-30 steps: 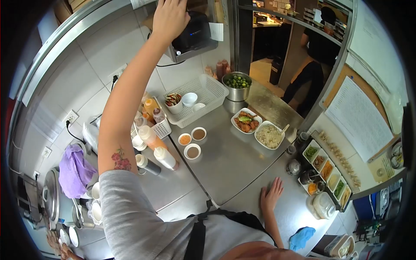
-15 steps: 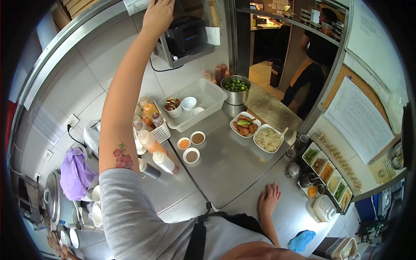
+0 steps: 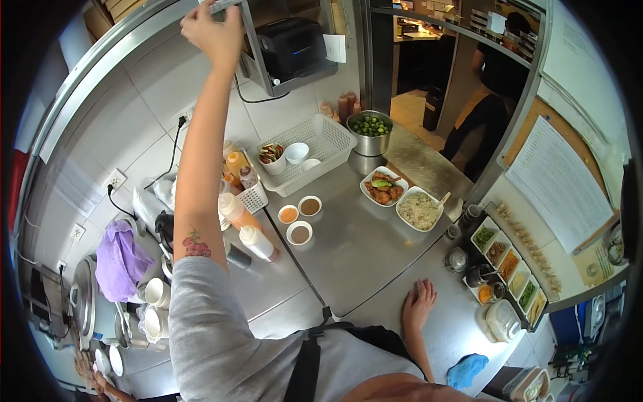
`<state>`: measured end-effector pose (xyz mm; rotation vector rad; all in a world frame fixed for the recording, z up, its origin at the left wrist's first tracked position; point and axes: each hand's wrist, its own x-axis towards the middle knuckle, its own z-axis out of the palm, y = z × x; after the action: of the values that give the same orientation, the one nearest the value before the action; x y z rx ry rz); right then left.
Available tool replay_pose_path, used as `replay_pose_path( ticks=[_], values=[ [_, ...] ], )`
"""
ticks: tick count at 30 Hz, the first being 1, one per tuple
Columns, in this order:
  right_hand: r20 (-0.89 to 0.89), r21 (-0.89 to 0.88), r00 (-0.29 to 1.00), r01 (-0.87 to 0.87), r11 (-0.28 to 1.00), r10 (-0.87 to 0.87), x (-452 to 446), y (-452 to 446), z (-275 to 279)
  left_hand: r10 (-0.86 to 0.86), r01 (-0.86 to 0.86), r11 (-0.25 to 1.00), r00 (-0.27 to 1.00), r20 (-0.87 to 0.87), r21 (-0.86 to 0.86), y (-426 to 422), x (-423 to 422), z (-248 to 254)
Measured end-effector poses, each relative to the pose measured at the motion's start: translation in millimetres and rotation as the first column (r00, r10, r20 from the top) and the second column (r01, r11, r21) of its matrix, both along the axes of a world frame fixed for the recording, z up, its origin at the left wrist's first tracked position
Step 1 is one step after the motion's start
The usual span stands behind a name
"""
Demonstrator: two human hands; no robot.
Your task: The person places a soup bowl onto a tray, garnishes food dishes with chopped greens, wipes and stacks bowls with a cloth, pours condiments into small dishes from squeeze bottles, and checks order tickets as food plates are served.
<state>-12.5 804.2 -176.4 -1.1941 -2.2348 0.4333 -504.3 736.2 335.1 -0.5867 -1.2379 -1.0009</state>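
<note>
My left hand (image 3: 216, 35) is raised high at the upper left, its fingers bent and closed on a printed paper slip (image 3: 220, 6) by the metal rail. The top of the frame cuts off part of the slip. My right hand (image 3: 419, 305) lies flat on the steel counter (image 3: 365, 285), fingers stretched out and holding nothing. Beyond it stand a white bowl of fried pieces with a green garnish (image 3: 384, 187) and a white bowl of rice (image 3: 419, 209) with a spoon handle showing. Three small sauce cups (image 3: 299, 232) sit left of these bowls.
Squeeze bottles (image 3: 257, 242) and a white basket (image 3: 315, 144) line the left side. A steel pot of green limes (image 3: 370, 131) is at the back. A topping tray (image 3: 512, 268) and a blue cloth (image 3: 467, 371) are at right. A person (image 3: 495, 87) stands beyond the opening; another person's hands (image 3: 90, 375) show lower left.
My left hand has moved left and slightly down from beside the slip to the slip, and its fingers have bent. The view has shifted a little. My right hand stays on the counter.
</note>
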Motion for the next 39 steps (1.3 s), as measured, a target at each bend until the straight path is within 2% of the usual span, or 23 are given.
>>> replay_pose_path(
  ticks=[1, 2, 4, 5, 8, 11, 14, 20, 23, 25, 26, 29, 30, 32, 34, 35, 39],
  values=[
    [-0.002, -0.004, 1.0, 0.003, 1.0, -0.003, 0, 0, 0, 0.028, -0.034, 0.999, 0.988, 0.151, 0.039, -5, -25, 8],
    [-0.003, -0.008, 1.0, 0.006, 1.0, -0.006, 0, 1, 0, -0.168, 0.169, 0.986, 0.967, 0.194, 0.011, -8, -27, 14],
    [-0.005, -0.008, 1.0, 0.003, 1.0, -0.003, 0, 1, 1, -0.517, 0.544, 0.839, 0.806, 0.289, -0.016, -18, -34, 28],
    [-0.005, -0.005, 1.0, 0.001, 1.0, -0.001, 0, 1, 1, -0.494, 0.519, 0.841, 0.852, 0.173, -0.151, -19, -71, 31],
    [-0.017, -0.01, 1.0, 0.009, 1.0, -0.009, 0, 0, 0, -0.662, 0.714, 0.669, 0.699, 0.27, -0.208, -21, -86, 34],
    [-0.008, -0.011, 1.0, 0.007, 1.0, -0.008, 1, -1, 0, -0.737, 0.844, 0.536, 0.468, 0.488, 0.0, -22, -68, 34],
    [-0.006, -0.001, 1.0, 0.004, 1.0, -0.004, 1, -2, 0, -0.746, 0.848, 0.529, 0.456, 0.485, 0.015, -22, -44, 33],
    [-0.015, 0.007, 1.0, 0.004, 1.0, -0.004, 0, -1, 1, -0.686, 0.836, 0.548, 0.446, 0.575, 0.006, -18, -57, 38],
    [-0.019, 0.016, 1.0, 0.008, 1.0, -0.008, 0, -2, 2, -0.443, 0.67, 0.732, 0.606, 0.661, -0.123, -22, -66, 50],
    [-0.019, 0.018, 1.0, 0.01, 1.0, -0.01, 0, -3, 3, -0.247, 0.382, 0.849, 0.898, 0.364, -0.365, -20, -94, 52],
    [-0.019, 0.017, 1.0, 0.012, 1.0, -0.012, 0, -3, 4, -0.132, 0.198, 0.877, 0.975, 0.177, -0.438, -19, -98, 52],
    [-0.016, 0.018, 1.0, 0.009, 1.0, -0.009, 0, -2, 2, -0.052, 0.152, 0.866, 0.975, 0.217, -0.477, -17, -84, 55],
    [-0.015, 0.02, 1.0, 0.007, 1.0, -0.007, 0, -2, 0, -0.101, 0.287, 0.86, 0.906, 0.411, -0.422, -16, -71, 56],
    [-0.014, 0.017, 1.0, 0.006, 1.0, -0.005, 0, -2, 0, -0.191, 0.508, 0.829, 0.651, 0.735, -0.234, -14, -19, 58],
    [-0.016, 0.013, 1.0, 0.007, 1.0, -0.007, 1, -1, 1, -0.122, 0.331, 0.856, 0.875, 0.468, -0.396, -9, -64, 53],
    [-0.018, 0.009, 1.0, 0.009, 1.0, -0.009, 1, -2, 2, -0.085, 0.225, 0.863, 0.947, 0.31, -0.452, -8, -70, 52],
    [-0.026, -0.003, 1.0, 0.009, 1.0, -0.009, 0, -2, 2, -0.115, 0.226, 0.869, 0.958, 0.264, -0.44, -1, -67, 51]
  ],
)
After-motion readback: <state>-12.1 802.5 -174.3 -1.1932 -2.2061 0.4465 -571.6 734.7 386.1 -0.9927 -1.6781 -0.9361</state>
